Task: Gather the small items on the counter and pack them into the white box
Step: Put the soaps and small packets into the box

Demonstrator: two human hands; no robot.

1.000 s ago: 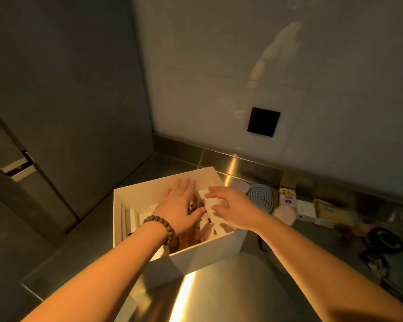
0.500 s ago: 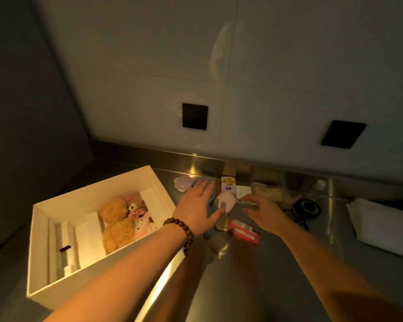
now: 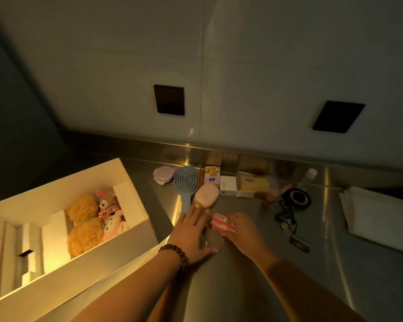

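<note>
The white box [image 3: 135,205] stands open at the left of the steel counter, with yellow plush toys [image 3: 85,220] and smaller pink ones inside. My left hand [image 3: 191,233], a bead bracelet on its wrist, lies flat with straight fingers. Its fingertips reach the lower edge of a pink oval case [image 3: 206,195], beside the handle of a blue hairbrush [image 3: 186,184]. My right hand [image 3: 241,231] curls its fingers over a small pink-and-red pack [image 3: 221,223] on the counter. Along the back edge lie a lilac round container [image 3: 163,175], a yellow-and-purple carton [image 3: 212,175], a small white carton [image 3: 228,185] and a yellow packet [image 3: 254,183].
A black round object [image 3: 297,198], a bunch of keys [image 3: 286,219] and a small clear bottle [image 3: 308,177] lie right of the items. A folded white cloth [image 3: 379,219] sits at the far right. Two black wall sockets [image 3: 169,99] are set above the counter.
Both hands left the white box and moved right to the items. The right hand drew back onto the pink-and-red pack. The left hand came nearer the pink oval case.
</note>
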